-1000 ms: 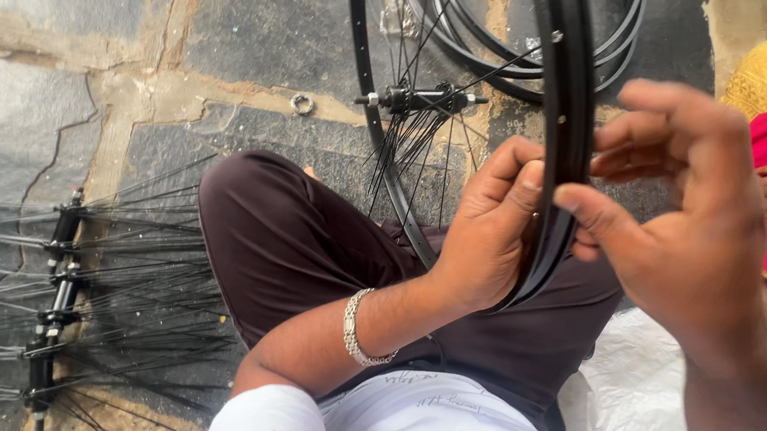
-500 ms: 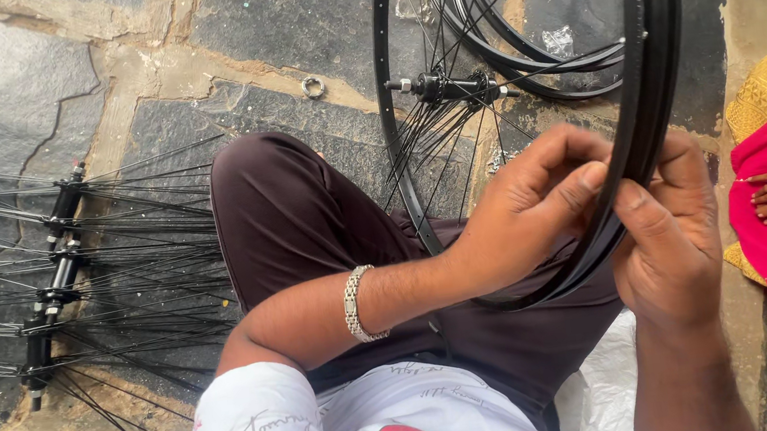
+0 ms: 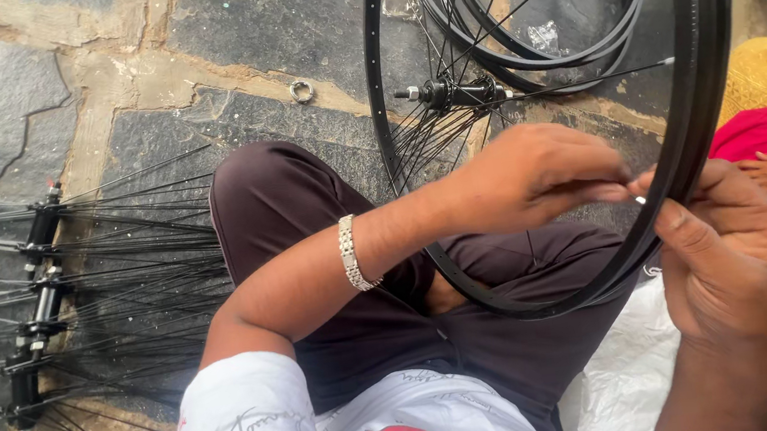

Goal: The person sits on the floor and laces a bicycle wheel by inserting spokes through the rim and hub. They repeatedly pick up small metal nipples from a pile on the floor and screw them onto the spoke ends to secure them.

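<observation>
The black rim now stands further to 3 o'clock than a second ago, and both hands have closed in on its inner edge. Left hand pinches a spoke end at the rim; right hand is wrapped around the rim, steadying it. The hub sits at 12 o'clock, spokes partly laced.

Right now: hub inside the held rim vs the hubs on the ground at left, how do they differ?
The hub in the rim sits alone inside the black rim, which both hands grip: left hand, right hand. The ground hubs lie in a row on the stone, no rim, untouched. All are black with loose spokes fanning out.
</observation>
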